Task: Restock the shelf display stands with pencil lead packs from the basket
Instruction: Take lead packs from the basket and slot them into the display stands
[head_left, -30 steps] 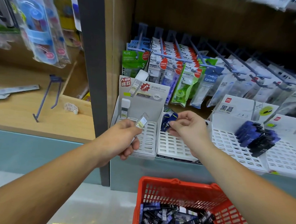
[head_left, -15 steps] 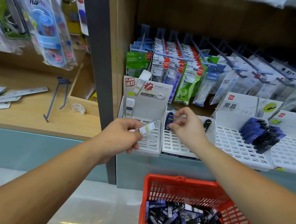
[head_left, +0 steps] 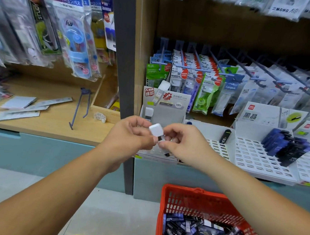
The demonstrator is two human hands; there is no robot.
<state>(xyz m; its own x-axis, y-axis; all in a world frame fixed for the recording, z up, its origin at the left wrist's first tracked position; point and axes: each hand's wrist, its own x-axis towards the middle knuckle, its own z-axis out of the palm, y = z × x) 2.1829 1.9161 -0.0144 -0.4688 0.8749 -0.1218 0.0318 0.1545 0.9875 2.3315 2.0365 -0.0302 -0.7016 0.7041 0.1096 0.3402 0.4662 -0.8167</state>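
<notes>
Both hands meet in front of the left display stand (head_left: 166,109). My left hand (head_left: 130,135) grips a clear pencil lead pack with a white cap (head_left: 155,129), cap upward. My right hand (head_left: 184,145) pinches the same pack lower down. A white-capped pack (head_left: 148,112) stands at that stand's back left. The middle stand (head_left: 216,144) holds one dark pack (head_left: 225,136). The right stand (head_left: 251,156) carries several blue and black packs (head_left: 285,146). The red basket (head_left: 180,199) below my right arm is full of dark packs (head_left: 198,232).
Correction tape packets (head_left: 206,80) hang on blue hooks above the stands. A dark upright post (head_left: 124,61) divides the shelves. On the wooden shelf to the left lie a loose blue hook (head_left: 81,106) and flat card packs (head_left: 23,107); bagged compasses (head_left: 75,46) hang above.
My right hand has left a dark pack standing in the middle stand and come over to the pack in my left hand. The left hand has turned its pack cap up.
</notes>
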